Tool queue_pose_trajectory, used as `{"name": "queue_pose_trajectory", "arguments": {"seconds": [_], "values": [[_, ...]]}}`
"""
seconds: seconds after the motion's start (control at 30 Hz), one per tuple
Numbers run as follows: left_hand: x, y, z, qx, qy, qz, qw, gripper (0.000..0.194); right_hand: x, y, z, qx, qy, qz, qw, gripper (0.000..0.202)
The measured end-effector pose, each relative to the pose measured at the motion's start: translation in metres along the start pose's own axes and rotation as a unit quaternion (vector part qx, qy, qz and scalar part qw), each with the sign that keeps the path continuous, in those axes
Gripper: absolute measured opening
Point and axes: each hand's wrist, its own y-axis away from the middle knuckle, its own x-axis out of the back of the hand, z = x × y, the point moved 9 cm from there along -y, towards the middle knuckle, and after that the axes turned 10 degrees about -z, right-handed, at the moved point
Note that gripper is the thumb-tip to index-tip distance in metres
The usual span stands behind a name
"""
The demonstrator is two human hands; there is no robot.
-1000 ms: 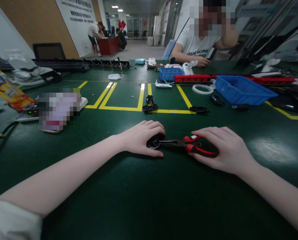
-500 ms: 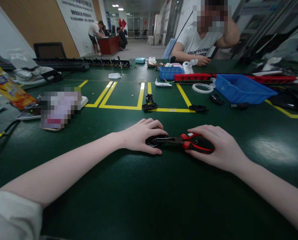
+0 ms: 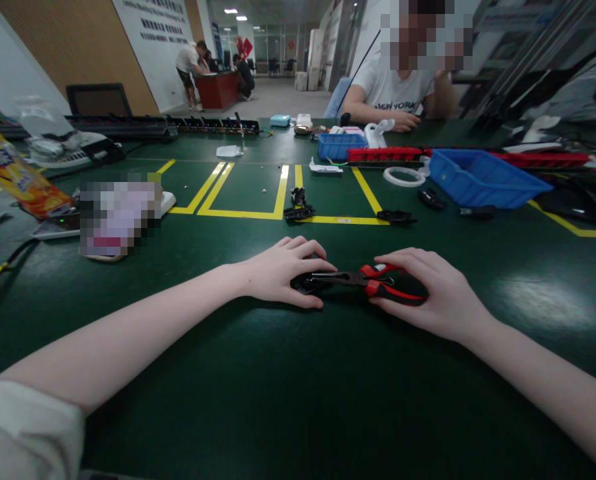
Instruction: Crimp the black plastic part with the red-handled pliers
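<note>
My left hand [image 3: 288, 272] is closed around a small black plastic part [image 3: 305, 285] on the green table; the fingers cover much of it. My right hand [image 3: 441, 290] grips red-and-black needle-nose pliers [image 3: 373, 280] by their handles. The long jaws point left and reach over the black part, between my left thumb and forefinger. Whether the jaw tips pinch something is too small to tell. Beyond my hands, several more black plastic parts [image 3: 299, 208] lie at the yellow tape lines, and another black piece [image 3: 397, 217] rests to their right.
A phone [image 3: 121, 220] and an orange snack bag [image 3: 21, 170] lie at left. Toward the back right are a blue bin [image 3: 483, 180], a smaller blue bin [image 3: 342, 145], a roll of white tape [image 3: 404, 176] and a red strip [image 3: 385, 155]. A person [image 3: 395, 93] sits across the table.
My hands and the pliers stay almost in place. Across the table, the seated person's raised arm has shifted.
</note>
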Motion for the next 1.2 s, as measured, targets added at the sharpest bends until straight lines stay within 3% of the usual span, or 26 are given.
{"name": "queue_pose_trajectory", "arguments": {"seconds": [0.73,0.93,1.2], "values": [[-0.001,0.0,0.002,-0.002,-0.022,-0.002,1.0,0.057,-0.008,-0.003,-0.001,0.021,0.015,-0.032,0.999,0.042],[0.001,0.001,0.0,0.013,-0.007,0.019,1.0,0.069,-0.008,-0.002,0.001,0.016,0.03,-0.033,0.999,0.041],[0.004,0.003,-0.01,0.065,0.009,0.052,0.996,0.047,-0.008,-0.002,0.006,-0.002,0.035,-0.036,0.999,0.042]]}}
